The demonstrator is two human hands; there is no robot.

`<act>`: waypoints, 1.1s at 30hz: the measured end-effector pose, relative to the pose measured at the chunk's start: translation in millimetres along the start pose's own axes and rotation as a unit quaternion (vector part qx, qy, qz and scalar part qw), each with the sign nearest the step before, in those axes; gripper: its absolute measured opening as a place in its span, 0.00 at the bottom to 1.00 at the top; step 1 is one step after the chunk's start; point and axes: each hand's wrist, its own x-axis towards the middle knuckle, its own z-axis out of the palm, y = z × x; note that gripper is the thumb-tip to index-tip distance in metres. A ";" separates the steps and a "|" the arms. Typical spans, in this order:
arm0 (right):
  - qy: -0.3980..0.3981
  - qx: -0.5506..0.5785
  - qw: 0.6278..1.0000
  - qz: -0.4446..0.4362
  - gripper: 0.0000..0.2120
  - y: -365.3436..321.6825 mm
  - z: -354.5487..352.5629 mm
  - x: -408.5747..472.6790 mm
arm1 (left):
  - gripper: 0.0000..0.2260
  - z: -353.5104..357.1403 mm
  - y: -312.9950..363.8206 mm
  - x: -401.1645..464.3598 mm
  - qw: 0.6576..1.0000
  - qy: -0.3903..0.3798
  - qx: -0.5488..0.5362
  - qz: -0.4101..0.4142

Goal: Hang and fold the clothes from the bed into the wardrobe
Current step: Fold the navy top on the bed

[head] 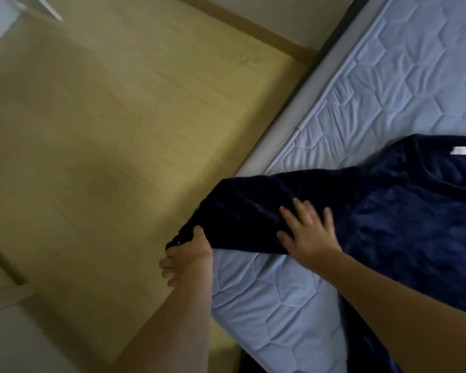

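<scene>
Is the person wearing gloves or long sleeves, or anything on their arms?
No. The left hand and the right hand are both bare, with no gloves. Both forearms are bare too, as far as the picture shows, so no sleeves reach that low. No watch, ring or bracelet shows, though the picture is a bit blurry for tiny things.

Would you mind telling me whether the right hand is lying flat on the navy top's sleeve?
Yes, the right hand rests with spread, straight fingers on the sleeve of the navy top.

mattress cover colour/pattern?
Pale blue mattress cover, quilted in a hexagon pattern; head view, clearest above the navy garment.
</scene>
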 end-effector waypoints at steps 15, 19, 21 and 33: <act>0.248 0.176 0.916 0.264 0.30 157.9 -119.2 45.6 | 0.18 8.2 92.5 -136.2 0.829 -0.122 -0.494 0.231; 0.019 0.339 0.881 0.330 0.32 204.2 -146.1 66.0 | 0.09 31.4 88.7 -204.1 0.814 -0.106 -0.387 0.421; -0.027 0.411 0.876 0.250 0.20 208.3 -148.7 70.2 | 0.09 39.9 89.9 -223.8 0.803 -0.108 -0.340 0.477; 0.094 0.377 0.913 0.124 0.11 247.8 -132.4 52.4 | 0.16 86.0 76.5 -287.2 0.667 0.015 -0.347 0.659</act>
